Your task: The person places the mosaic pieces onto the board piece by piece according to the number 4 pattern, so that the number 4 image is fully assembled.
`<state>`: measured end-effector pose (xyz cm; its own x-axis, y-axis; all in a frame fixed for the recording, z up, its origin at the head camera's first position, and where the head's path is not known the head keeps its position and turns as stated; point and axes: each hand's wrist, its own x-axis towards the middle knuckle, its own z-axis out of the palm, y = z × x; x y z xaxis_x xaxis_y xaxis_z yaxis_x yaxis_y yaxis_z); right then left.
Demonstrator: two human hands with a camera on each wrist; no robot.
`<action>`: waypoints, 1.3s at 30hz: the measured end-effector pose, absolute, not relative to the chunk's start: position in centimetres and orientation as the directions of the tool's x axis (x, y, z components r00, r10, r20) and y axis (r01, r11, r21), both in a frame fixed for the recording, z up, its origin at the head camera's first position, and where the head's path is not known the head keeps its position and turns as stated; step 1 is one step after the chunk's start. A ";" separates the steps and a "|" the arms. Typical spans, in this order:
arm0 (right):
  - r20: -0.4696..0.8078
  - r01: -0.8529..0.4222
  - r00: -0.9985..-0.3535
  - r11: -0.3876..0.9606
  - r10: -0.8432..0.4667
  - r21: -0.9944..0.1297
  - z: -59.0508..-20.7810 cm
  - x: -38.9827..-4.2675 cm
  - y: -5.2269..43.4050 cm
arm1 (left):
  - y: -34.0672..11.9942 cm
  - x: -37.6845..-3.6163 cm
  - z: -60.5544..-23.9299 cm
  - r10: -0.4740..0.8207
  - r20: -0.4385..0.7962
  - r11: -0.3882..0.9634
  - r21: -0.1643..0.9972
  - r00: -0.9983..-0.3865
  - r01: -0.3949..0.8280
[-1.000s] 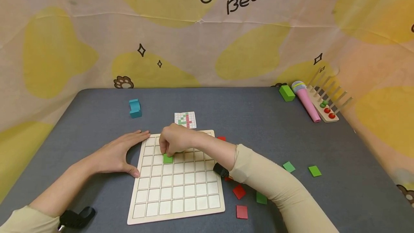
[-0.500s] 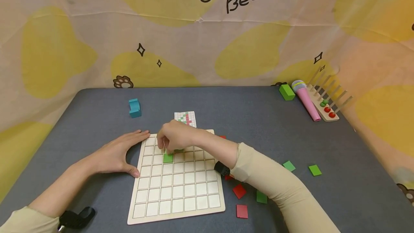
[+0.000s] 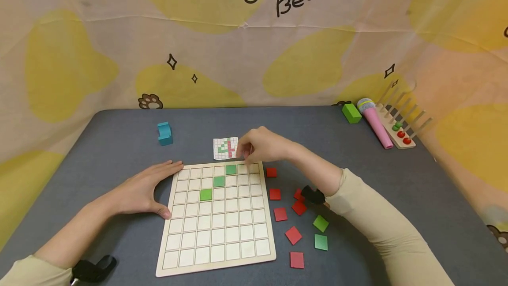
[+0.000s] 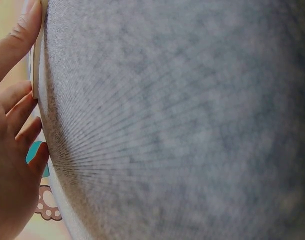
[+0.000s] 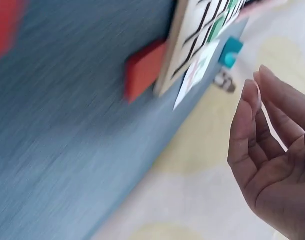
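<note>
A pale wooden grid board [image 3: 218, 235] lies on the table with three green square tiles seated in a diagonal: one bright green tile [image 3: 206, 194] and two darker ones, the upper being a green tile [image 3: 231, 170] in the top row. My left hand [image 3: 144, 189] rests against the board's left edge, thumb and fingers spread. Above the board's upper right corner my right hand [image 3: 265, 145] is in the air, fingers loosely bent. In the right wrist view nothing shows between the thumb and fingertips of that hand [image 5: 272, 155]. Behind the board lies a small pattern card [image 3: 222, 150], partly beside the right hand.
Several red tiles [image 3: 293, 235] and two green tiles, one a darker green tile [image 3: 321, 242], lie right of the board. A teal block [image 3: 165, 133] stands at the back left. Back right hold a green block [image 3: 351, 113], a pink microphone [image 3: 377, 123] and a peg rack [image 3: 405, 142].
My right hand has let go of the bright green tile in the board's third row and moved right and away, uncovering the other green tiles. My left hand has stayed in place.
</note>
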<state>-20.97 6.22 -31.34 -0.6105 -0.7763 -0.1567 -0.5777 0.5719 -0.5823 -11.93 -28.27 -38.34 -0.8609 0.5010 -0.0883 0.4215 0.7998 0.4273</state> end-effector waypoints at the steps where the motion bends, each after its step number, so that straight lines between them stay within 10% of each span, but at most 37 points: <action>1: -0.158 -0.569 -0.619 0.578 -0.769 -0.584 -31.3 -21.1 7.1 | -28.3 -11.9 -38.3 0.501 -0.087 0.800 0.427 -0.861 0.422; 14: -0.190 -0.503 -0.618 0.570 -0.763 -0.649 -31.7 -20.3 16.1 | -28.2 -12.0 -38.1 0.497 -0.096 0.807 0.417 -0.862 0.419; 39: -0.228 -0.435 -0.300 0.345 -0.926 -0.832 -35.7 -16.9 22.4 | -28.2 -12.0 -38.2 0.485 -0.112 0.814 0.420 -0.867 0.402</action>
<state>-16.88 22.44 -35.67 -0.3001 -0.9263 -0.2279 -0.4349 0.3455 -0.8316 -11.97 -28.21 -38.18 -0.8672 0.4853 -0.1118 0.4015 0.8141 0.4196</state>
